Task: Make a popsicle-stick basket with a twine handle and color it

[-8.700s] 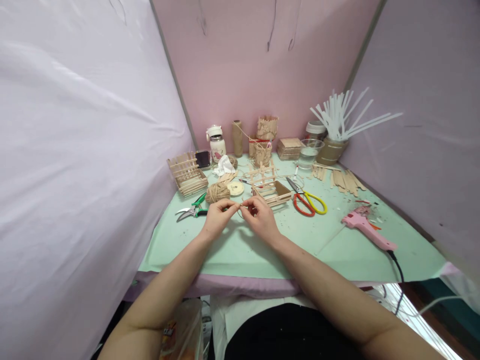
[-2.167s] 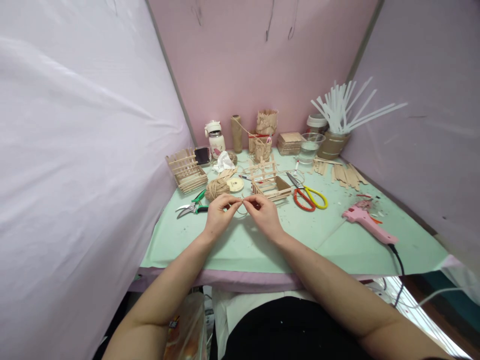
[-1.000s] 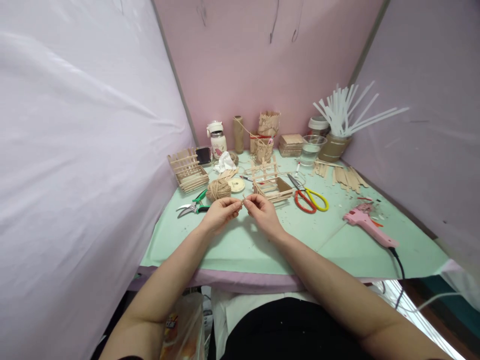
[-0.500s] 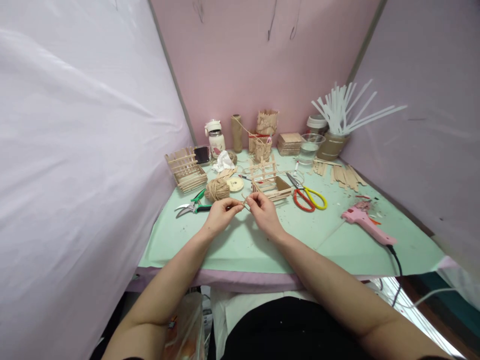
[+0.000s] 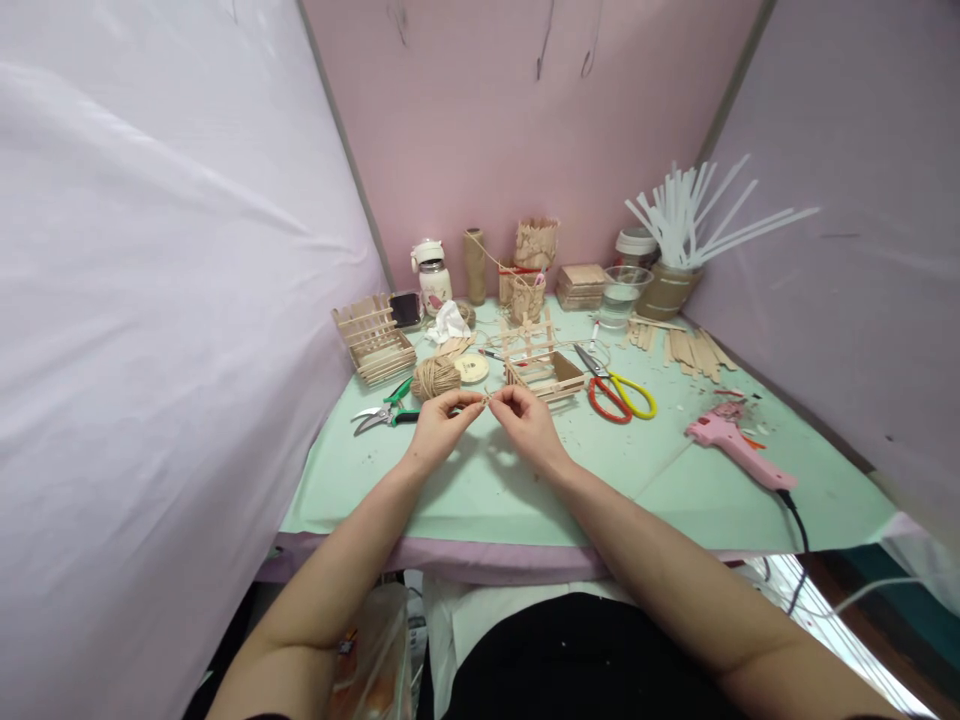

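Note:
My left hand [image 5: 437,428] and my right hand [image 5: 527,424] meet above the green table mat [image 5: 525,490], fingertips almost touching. Both are closed in a pinch on a short piece of brown twine [image 5: 486,399] stretched between them. A ball of the same twine [image 5: 436,378] lies just behind my left hand. A small box of wooden sticks [image 5: 545,375] stands just behind my right hand.
Green pliers [image 5: 384,412] lie left of my hands; red and yellow scissors [image 5: 619,393] and a pink glue gun [image 5: 733,446] lie to the right. A stick basket [image 5: 373,341], jars, loose wooden sticks [image 5: 686,347] and a pot of white glue sticks [image 5: 673,270] line the back. Cloth walls close in on three sides.
My hands have stayed together at the same spot, with the fingers working the twine in small shifts. Nothing else on the table has moved.

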{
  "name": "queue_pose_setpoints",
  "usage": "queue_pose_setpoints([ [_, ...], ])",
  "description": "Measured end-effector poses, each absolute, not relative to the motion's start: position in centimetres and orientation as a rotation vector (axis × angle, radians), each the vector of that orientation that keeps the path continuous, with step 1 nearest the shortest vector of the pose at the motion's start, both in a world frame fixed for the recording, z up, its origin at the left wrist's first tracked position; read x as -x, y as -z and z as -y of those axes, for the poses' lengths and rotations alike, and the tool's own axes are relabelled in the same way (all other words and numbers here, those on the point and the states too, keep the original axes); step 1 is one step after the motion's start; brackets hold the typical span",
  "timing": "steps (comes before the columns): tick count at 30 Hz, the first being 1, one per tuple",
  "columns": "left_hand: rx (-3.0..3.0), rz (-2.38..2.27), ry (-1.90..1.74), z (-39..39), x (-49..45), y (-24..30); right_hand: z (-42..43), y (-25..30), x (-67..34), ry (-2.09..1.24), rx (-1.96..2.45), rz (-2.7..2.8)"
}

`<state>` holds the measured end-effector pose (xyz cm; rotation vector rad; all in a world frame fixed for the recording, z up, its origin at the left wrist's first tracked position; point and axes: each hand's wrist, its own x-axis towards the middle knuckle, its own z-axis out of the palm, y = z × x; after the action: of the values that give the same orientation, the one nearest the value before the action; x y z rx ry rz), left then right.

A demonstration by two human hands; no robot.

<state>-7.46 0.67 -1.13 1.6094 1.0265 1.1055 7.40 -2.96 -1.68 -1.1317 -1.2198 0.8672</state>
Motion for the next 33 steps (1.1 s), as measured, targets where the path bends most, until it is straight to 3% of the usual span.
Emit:
queue_pose_setpoints([
  [6, -1.569, -0.993, -1.142, -0.7, 7.4, 1.2, 3.0, 2.2, -7.2, -0.813, 1.137, 1.269],
  [15, -1.595, -1.043, -1.152, -0.4, 7.2, 1.0, 3.7, 2.6, -7.1, -0.384, 1.022, 1.543],
  [33, -1.577, -0.998, -1.14, -0.1, 7.1, 0.7, 3.5, 1.5, -7.3, -0.75, 1.114, 1.238],
])
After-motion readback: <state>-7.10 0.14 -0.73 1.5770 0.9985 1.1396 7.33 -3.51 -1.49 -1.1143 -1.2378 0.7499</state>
